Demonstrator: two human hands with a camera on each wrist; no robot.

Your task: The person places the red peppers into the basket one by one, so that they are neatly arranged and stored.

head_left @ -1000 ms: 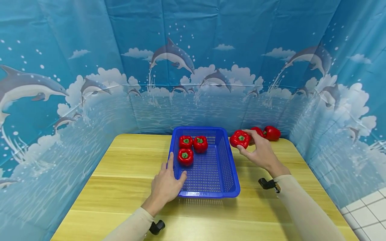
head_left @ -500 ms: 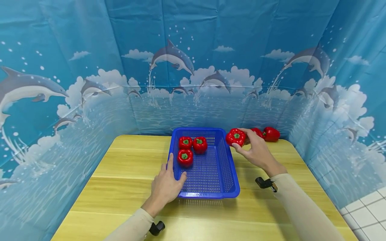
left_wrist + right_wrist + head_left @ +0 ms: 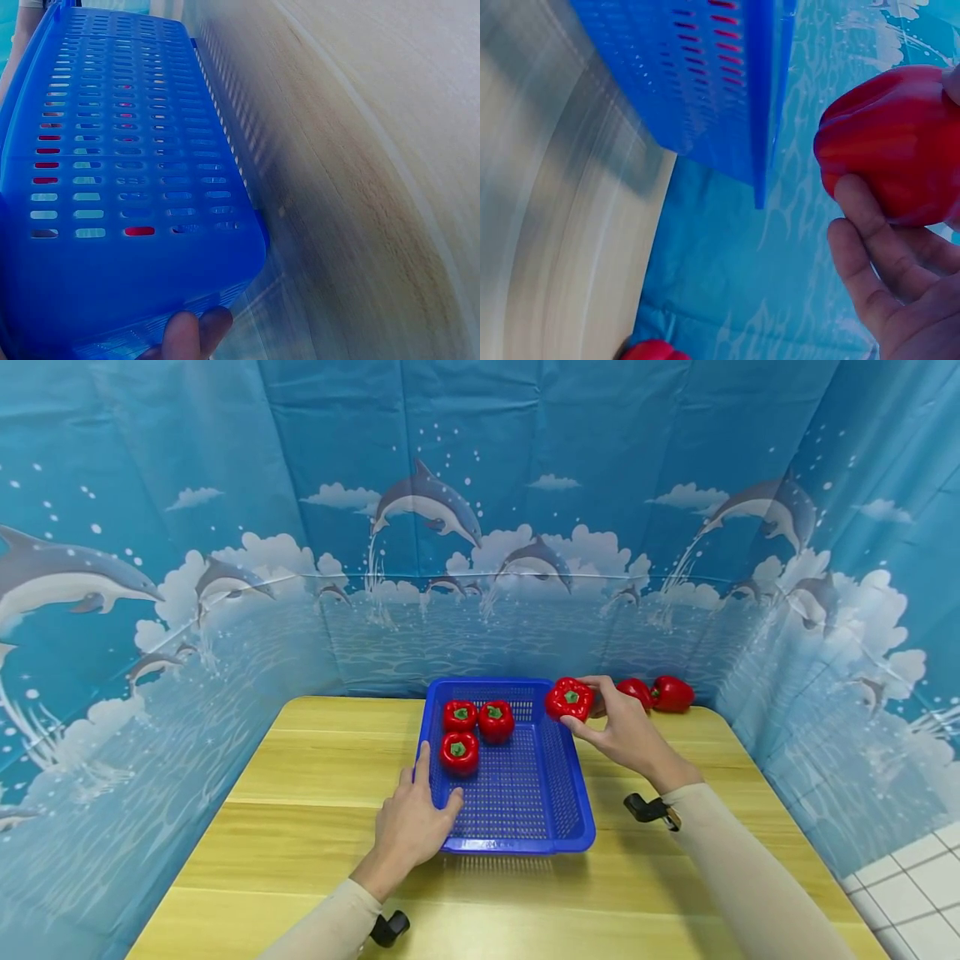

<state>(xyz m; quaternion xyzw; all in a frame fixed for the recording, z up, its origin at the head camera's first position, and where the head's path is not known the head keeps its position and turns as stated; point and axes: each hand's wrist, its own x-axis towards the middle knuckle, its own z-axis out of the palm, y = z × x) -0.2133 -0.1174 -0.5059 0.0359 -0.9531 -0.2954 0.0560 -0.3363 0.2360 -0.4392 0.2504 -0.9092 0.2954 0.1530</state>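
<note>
My right hand [image 3: 626, 731] pinches a red bell pepper [image 3: 570, 698], green stem facing up toward me, over the far right rim of the blue basket [image 3: 568, 777]. In the right wrist view the fingers [image 3: 866, 240] press the bell pepper [image 3: 892, 142] from below, apart from the basket [image 3: 727, 90]. At the basket's near left side, my left hand [image 3: 416, 818] grips the rim, thumb on the inside. The left wrist view has fingertips [image 3: 196, 334] against the outer wall of the basket [image 3: 127, 277]. Three red bell peppers [image 3: 460, 753] stand in the basket's left and far part, stems up.
Two more red bell peppers, one partly behind my right hand [image 3: 635, 692] and one on its side [image 3: 672, 693], lie at the wooden table's [image 3: 315, 777] far right edge. A blue dolphin-print curtain [image 3: 480, 635] hangs behind and along both sides.
My right hand has carried the bell pepper leftward, from beside the basket to above its right rim. The left hand keeps its place on the basket.
</note>
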